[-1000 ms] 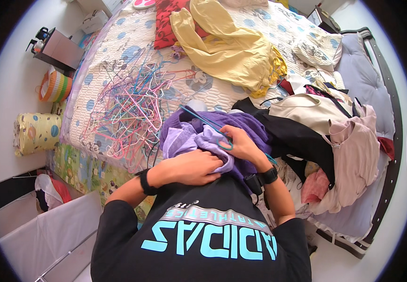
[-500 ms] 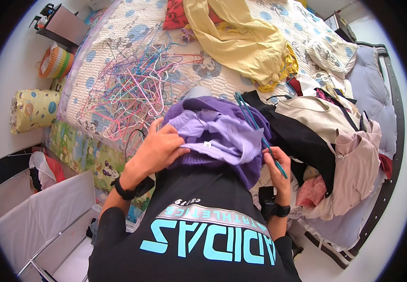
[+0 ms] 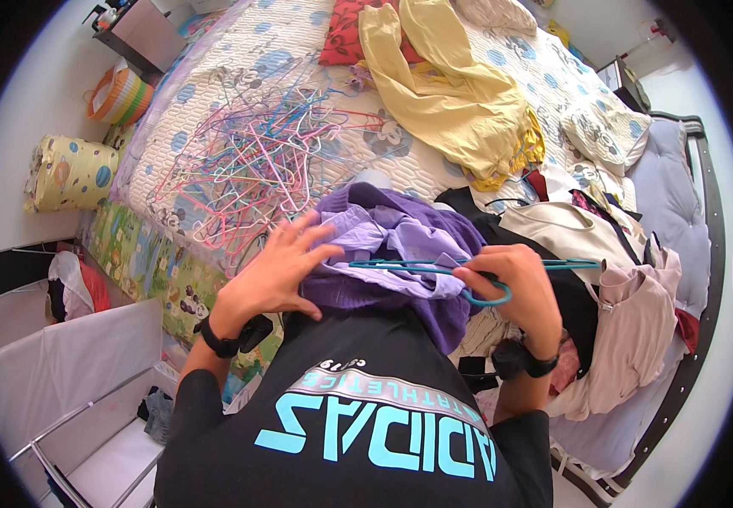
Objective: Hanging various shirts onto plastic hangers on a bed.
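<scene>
A teal clothes hanger is gripped near its hook by my right hand, its long body lying level across the cloth in front of me. Under the hanger's left end a lavender collared garment lies bunched up inside a darker purple knit one, both against my front. At their left side my left hand is held with fingers spread, nothing in it; its thumb is close to the purple cloth, and whether it touches I cannot tell.
A tangled heap of coloured hangers covers the left of the bed. Yellow trousers lie farther back. At right, black clothing, a cream top and a pale pink garment are piled. A white-sided frame stands lower left.
My left hand has let go of the lavender garment and spread its fingers. My right hand has risen and turned the hanger from steep to level across the clothes.
</scene>
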